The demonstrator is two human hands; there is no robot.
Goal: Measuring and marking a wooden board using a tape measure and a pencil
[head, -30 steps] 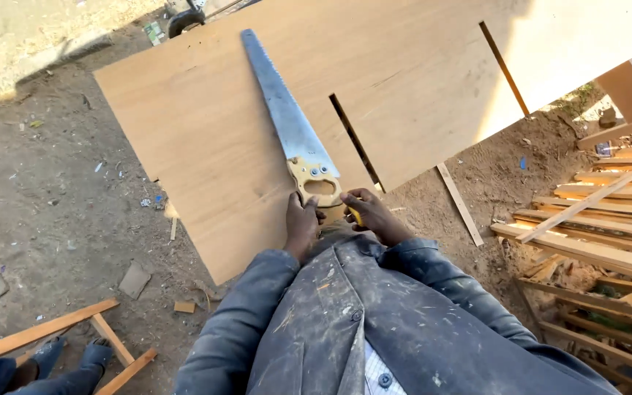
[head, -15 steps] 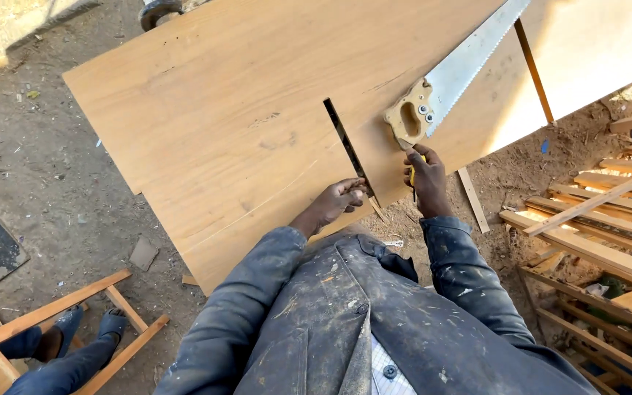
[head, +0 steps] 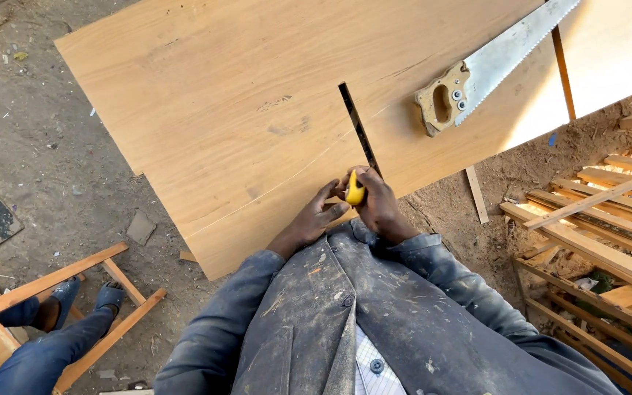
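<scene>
A large plywood sheet (head: 243, 110) lies in front of me, with a narrow sawn slot (head: 358, 130) running in from its near edge. My right hand (head: 378, 205) grips a small yellow object (head: 355, 192) at the near end of the slot. My left hand (head: 314, 218) rests beside it on the sheet's edge, fingers touching the yellow object. A hand saw (head: 488, 66) with a wooden handle lies flat on the sheet to the upper right, apart from both hands.
Wooden frames and slats (head: 601, 212) are stacked at the right. At the lower left a seated person's legs in blue trousers (head: 38, 351) and a wooden frame (head: 74, 285) sit on the dirt ground. A thin wood strip (head: 477, 194) lies by the sheet's edge.
The saw has left my right hand and now lies on the sheet. Both hands have come together at the slot's near end, the right one holding a yellow object.
</scene>
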